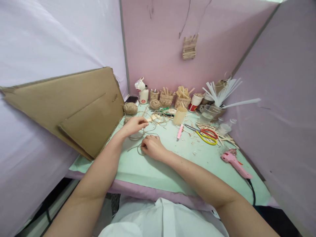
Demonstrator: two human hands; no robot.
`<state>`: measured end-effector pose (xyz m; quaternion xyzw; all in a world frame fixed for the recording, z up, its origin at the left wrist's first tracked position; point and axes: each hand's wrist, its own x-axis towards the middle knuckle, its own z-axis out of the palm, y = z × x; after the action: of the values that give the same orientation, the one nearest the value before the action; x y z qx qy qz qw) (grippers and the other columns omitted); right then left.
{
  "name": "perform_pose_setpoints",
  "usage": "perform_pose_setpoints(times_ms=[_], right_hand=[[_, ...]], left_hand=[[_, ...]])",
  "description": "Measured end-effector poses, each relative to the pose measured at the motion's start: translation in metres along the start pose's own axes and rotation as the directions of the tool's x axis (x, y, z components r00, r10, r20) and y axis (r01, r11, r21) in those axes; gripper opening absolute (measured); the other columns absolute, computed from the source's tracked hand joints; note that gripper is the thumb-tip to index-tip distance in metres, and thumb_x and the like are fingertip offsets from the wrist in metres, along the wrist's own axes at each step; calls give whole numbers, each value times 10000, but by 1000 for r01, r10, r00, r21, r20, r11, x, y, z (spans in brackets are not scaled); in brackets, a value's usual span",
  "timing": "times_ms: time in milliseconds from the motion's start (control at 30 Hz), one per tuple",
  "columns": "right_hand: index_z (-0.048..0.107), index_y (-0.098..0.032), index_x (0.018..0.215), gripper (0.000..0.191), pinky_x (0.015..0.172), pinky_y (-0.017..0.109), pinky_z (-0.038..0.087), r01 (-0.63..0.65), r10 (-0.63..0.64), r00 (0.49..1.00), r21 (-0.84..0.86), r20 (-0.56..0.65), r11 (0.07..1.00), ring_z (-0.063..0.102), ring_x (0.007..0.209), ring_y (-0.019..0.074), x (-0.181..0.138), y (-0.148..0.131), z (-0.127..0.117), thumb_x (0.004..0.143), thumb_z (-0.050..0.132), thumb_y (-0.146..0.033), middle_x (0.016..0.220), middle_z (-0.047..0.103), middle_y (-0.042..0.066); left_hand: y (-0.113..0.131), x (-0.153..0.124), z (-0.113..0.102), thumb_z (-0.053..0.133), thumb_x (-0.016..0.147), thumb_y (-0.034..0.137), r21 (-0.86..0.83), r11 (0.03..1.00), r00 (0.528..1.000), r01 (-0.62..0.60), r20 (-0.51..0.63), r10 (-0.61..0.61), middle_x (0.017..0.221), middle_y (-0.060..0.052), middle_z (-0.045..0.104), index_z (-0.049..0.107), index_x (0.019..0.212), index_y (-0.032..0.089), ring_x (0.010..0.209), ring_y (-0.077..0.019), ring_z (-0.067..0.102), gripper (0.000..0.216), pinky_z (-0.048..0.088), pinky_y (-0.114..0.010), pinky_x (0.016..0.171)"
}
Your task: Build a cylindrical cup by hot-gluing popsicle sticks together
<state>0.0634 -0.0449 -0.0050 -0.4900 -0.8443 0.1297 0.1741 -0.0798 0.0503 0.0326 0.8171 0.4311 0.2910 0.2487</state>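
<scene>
My left hand (134, 125) hovers over the green table (153, 168), its fingers pinched on a strand of jute twine (145, 133). That strand loops down toward my right hand (153, 147). My right hand rests on the table with curled fingers, pressing the twine end under them. More loose twine (161, 119) lies tangled just beyond both hands. A ball of twine (130, 108) sits behind my left hand, and a smaller ball (155, 104) stands further back.
Cardboard sheets (81, 105) lean at the left. At the back stand a white bottle (143, 93), small baskets of sticks (182, 98) and cups (196, 102). Scissors (206, 135), a pink knife (179, 131) and a pink glue gun (234, 163) lie at right.
</scene>
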Motion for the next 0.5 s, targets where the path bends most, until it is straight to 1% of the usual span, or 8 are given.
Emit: perform_pose_setpoints(times_ms=[133, 233, 300, 333, 367, 400, 433, 500], right_hand=[[595, -178, 714, 122, 788, 318, 362, 4, -1, 998, 52, -59, 999, 567, 839, 183, 2, 9, -20, 795, 523, -122, 806, 639, 38], [534, -189, 822, 134, 768, 290, 411, -39, 90, 951, 172, -296, 984, 570, 823, 154, -2, 36, -62, 864, 408, -168, 861, 634, 41], [493, -205, 830, 81, 749, 284, 443, 31, 279, 732, 440, -621, 897, 579, 797, 147, -7, 58, -93, 866, 434, -247, 844, 625, 28], [467, -213, 833, 63, 744, 281, 457, 100, 362, 629, 533, -689, 840, 585, 770, 138, -9, 68, -105, 853, 456, -271, 825, 619, 13], [446, -220, 822, 79, 724, 275, 468, 163, 427, 564, 603, -707, 781, 585, 724, 125, -11, 76, -115, 831, 482, -289, 795, 610, -5], [433, -224, 808, 103, 695, 263, 474, 203, 468, 545, 651, -696, 732, 576, 673, 111, -13, 82, -121, 809, 507, -296, 761, 596, -25], [426, -226, 791, 122, 658, 251, 474, 221, 486, 565, 690, -667, 689, 558, 619, 97, -15, 86, -124, 786, 527, -294, 722, 580, -43], [426, -225, 761, 136, 566, 225, 456, 188, 476, 666, 747, -574, 638, 505, 522, 76, -18, 89, -119, 753, 550, -281, 642, 541, -72]], left_hand=[[1, 0, -1, 581, 785, 397, -60, 998, 1000, 8, -21, -9, 726, -20, 676, 701, 805, 175, 653, -146, 561, 254, 401, -239, 596], [4, -1, -3, 592, 781, 434, -182, 981, 994, 63, -72, -77, 687, -15, 648, 693, 807, 162, 600, -124, 523, 292, 368, -227, 536], [8, 0, -3, 611, 765, 456, -282, 955, 985, 95, -109, -130, 676, -11, 637, 681, 790, 159, 567, -107, 497, 306, 346, -220, 507], [11, 1, -2, 620, 757, 459, -327, 940, 982, 100, -121, -147, 675, -10, 635, 676, 784, 157, 554, -101, 486, 308, 344, -218, 503], [16, 3, -2, 625, 753, 452, -363, 927, 978, 100, -133, -157, 678, -9, 635, 674, 787, 155, 545, -95, 477, 304, 346, -219, 504], [23, 5, -1, 626, 754, 438, -383, 919, 976, 94, -148, -162, 690, -11, 640, 676, 802, 153, 542, -91, 473, 294, 353, -220, 509], [31, 7, 0, 624, 758, 416, -386, 919, 972, 82, -173, -159, 716, -15, 651, 681, 829, 151, 547, -90, 477, 281, 365, -223, 520], [50, 11, 3, 610, 777, 363, -340, 940, 964, 23, -243, -111, 819, -31, 680, 692, 897, 156, 584, -95, 505, 253, 396, -229, 548]])
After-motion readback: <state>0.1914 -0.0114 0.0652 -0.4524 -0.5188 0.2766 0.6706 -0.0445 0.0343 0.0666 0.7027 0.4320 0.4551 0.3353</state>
